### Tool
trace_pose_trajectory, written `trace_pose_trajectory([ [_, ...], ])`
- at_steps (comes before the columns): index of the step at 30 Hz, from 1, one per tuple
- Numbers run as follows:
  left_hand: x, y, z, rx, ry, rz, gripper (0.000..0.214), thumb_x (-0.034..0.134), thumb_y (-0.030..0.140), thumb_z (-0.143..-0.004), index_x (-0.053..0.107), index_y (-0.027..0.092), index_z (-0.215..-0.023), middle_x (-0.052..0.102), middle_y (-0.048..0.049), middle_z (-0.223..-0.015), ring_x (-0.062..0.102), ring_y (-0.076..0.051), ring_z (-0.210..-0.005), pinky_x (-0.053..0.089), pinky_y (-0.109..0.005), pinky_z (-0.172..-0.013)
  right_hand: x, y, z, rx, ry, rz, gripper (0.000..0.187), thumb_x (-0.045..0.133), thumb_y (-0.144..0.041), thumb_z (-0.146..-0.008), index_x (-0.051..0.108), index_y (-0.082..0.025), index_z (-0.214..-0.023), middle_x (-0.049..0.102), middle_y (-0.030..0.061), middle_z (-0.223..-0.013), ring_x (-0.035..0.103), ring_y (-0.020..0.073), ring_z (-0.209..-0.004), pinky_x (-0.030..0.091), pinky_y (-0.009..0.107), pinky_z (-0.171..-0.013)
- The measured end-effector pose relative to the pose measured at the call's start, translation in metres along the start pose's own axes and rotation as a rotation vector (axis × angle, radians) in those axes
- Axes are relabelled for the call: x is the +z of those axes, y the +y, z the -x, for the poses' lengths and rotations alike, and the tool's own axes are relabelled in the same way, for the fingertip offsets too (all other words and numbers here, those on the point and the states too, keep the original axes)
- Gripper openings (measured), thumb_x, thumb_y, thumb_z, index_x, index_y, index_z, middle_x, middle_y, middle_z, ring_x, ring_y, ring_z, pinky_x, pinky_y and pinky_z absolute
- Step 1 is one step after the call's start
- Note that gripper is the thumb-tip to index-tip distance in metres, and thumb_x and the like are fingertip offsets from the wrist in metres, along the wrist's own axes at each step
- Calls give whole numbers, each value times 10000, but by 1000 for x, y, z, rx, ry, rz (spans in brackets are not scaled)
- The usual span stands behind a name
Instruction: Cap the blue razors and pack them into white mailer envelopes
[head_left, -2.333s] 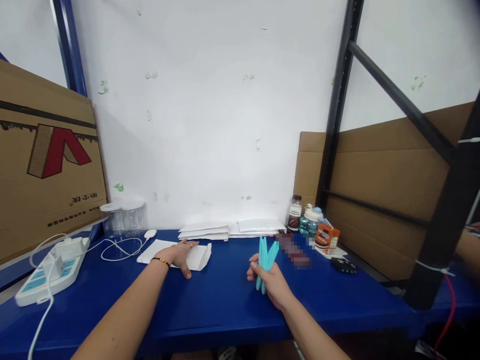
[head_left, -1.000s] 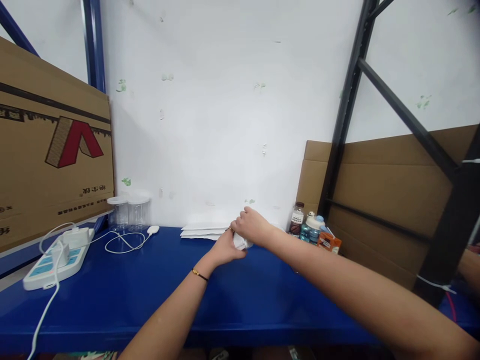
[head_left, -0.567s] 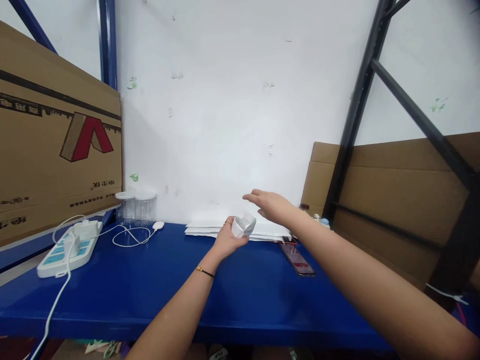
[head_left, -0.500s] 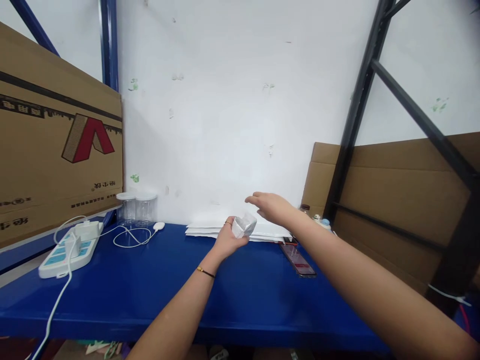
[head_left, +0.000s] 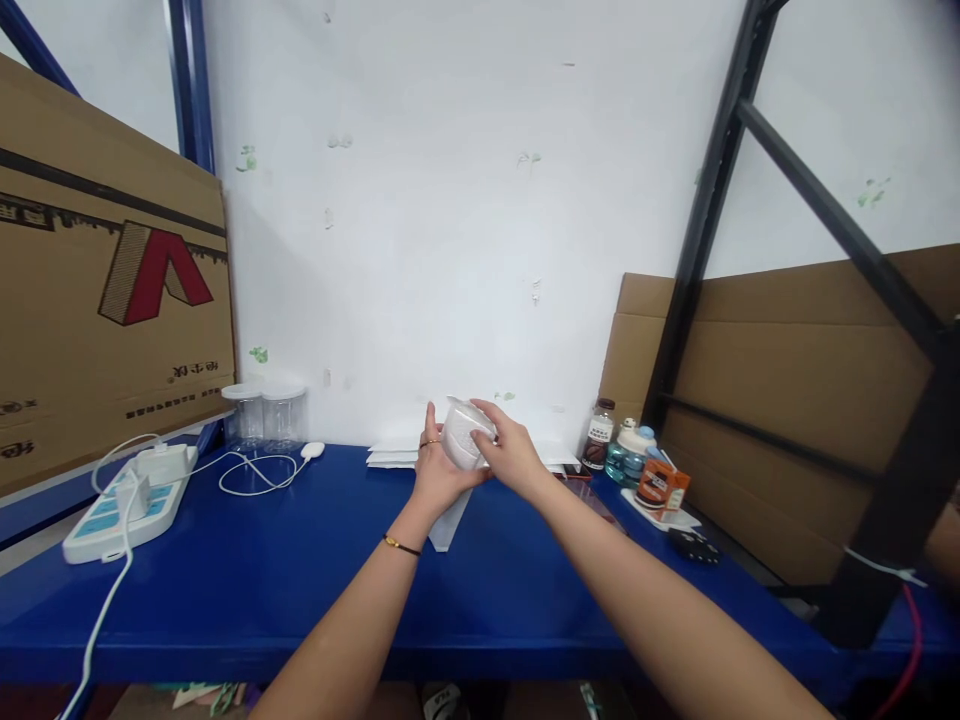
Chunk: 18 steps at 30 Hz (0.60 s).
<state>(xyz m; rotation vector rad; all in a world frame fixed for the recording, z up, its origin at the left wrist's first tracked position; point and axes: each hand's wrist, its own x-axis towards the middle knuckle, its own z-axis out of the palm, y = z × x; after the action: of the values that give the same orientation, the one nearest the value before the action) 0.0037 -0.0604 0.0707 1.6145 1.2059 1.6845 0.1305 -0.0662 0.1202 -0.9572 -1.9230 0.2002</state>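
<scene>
Between my two hands, above the middle of the blue table, is a white roll (head_left: 460, 440) of thin, textured sheet material; its exact kind is unclear. My left hand (head_left: 433, 474) is wrapped around its left side and underside, thumb up. From the right, my right hand (head_left: 517, 455) grips the roll's upper right edge with thumb and fingers. A loose white strip (head_left: 448, 527) hangs below the hands toward the tabletop. Behind them, a stack of white sheets (head_left: 391, 456) lies against the wall, partly hidden by my hands.
On the left are a power strip (head_left: 154, 505) with a white cable, two clear jars (head_left: 283, 418) and a large cardboard box (head_left: 112, 300). To the right stand a brown bottle (head_left: 598, 435), a blue bottle (head_left: 631, 455) and an orange carton (head_left: 661, 487). A phone (head_left: 596, 497) is partly covered by my right forearm.
My right hand has come down and left onto the roll, which my left hand was holding alone. A loose strip now hangs below. The view has shifted slightly, uncovering the bottles and carton.
</scene>
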Motion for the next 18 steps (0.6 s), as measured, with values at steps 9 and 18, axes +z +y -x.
trace_pose_trajectory([
  [9,-17,-72,2,80,-469,-190,1058,666,173,-537,101,178,-1431,273,-141,-1423,295,-304,-1278,257,-413,-1036,-23,43,11,-294,-257,104,635,671,-146,-624,510,-231,-1233,321,98,-1402,379,243,-1239,367,366,-988],
  [18,-30,-72,-12,-394,-991,416,745,562,213,-608,375,189,-1329,587,-81,-1130,550,-266,-949,406,-361,-808,-52,76,-15,-113,-333,45,231,545,-298,-798,615,-185,-988,631,3,-780,520,118,-630,418,227,-603],
])
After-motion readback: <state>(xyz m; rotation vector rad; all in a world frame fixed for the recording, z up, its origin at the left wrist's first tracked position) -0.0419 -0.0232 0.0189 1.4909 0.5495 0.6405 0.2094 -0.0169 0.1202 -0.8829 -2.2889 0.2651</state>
